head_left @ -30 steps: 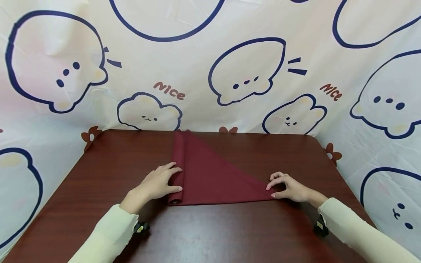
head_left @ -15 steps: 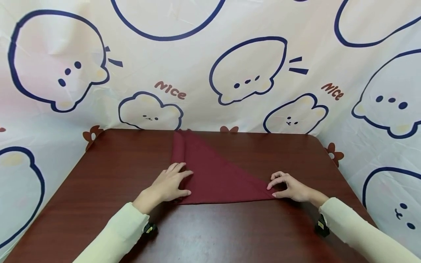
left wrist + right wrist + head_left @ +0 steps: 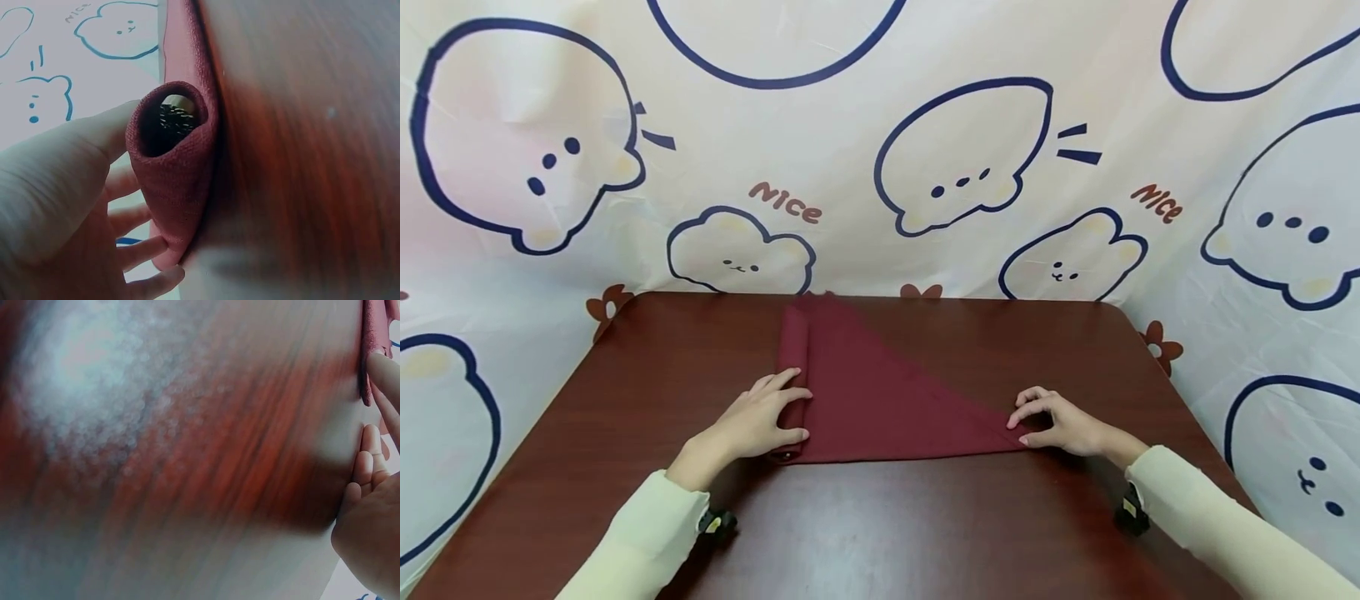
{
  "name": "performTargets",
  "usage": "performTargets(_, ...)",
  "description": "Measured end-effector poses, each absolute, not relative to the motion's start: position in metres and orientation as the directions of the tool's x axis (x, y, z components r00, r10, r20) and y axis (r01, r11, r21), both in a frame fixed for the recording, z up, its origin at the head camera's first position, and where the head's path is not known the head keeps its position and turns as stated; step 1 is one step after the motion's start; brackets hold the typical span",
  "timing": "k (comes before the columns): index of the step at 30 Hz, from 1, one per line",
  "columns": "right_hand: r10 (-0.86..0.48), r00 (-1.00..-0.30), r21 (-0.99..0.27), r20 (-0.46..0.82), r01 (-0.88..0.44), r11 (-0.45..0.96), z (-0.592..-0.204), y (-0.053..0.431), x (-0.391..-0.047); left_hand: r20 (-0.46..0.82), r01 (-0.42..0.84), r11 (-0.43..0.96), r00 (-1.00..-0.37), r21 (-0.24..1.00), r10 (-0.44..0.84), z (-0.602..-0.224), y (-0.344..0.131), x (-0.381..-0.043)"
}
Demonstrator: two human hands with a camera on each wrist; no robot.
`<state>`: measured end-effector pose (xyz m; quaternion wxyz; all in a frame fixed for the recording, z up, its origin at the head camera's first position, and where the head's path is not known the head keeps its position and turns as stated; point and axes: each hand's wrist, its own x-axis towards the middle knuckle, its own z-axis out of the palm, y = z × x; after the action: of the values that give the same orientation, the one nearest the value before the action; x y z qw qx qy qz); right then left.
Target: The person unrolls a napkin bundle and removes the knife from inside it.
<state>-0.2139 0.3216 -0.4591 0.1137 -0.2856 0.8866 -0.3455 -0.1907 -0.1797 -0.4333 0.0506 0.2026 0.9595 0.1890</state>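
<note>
A dark red cloth (image 3: pixel 880 408) lies on the table, its left side wound into a roll (image 3: pixel 793 337) and its right side tapering to a corner. My left hand (image 3: pixel 745 425) holds the roll near its front end, fingers curved over it. Inside the roll's end, the left wrist view shows a dark, bristly-looking thing with a pale, rounded tip (image 3: pixel 178 102); its kind is unclear. With thumb and forefinger, my right hand (image 3: pixel 1066 425) pinches the cloth's right corner. The right wrist view catches only a strip of cloth (image 3: pixel 375 331) at its edge.
The brown wooden table (image 3: pixel 880 533) runs back to a pale printed curtain (image 3: pixel 842 150) of cartoon outlines, which also hangs along both sides. The far end of the roll lies close to the table's back edge.
My left hand and the roll shift right at first, then back left, ending slightly left of where they were. My right hand stays at the corner.
</note>
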Motion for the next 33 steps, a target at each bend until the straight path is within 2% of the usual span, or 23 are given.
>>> performTargets(16,-0.609,-0.793,-0.679,0.006,-0.451,0.58,-0.459,0.322,-0.216,-0.059,0.318,0.847,-0.924,0.426,0.377,-0.422,-0.197,-0.187)
performTargets(33,-0.59,-0.807,-0.677,-0.031,-0.418,0.606,-0.455,0.32,-0.214,-0.088,0.299,0.821,-0.918,0.487,0.386,-0.423,-0.212,-0.189)
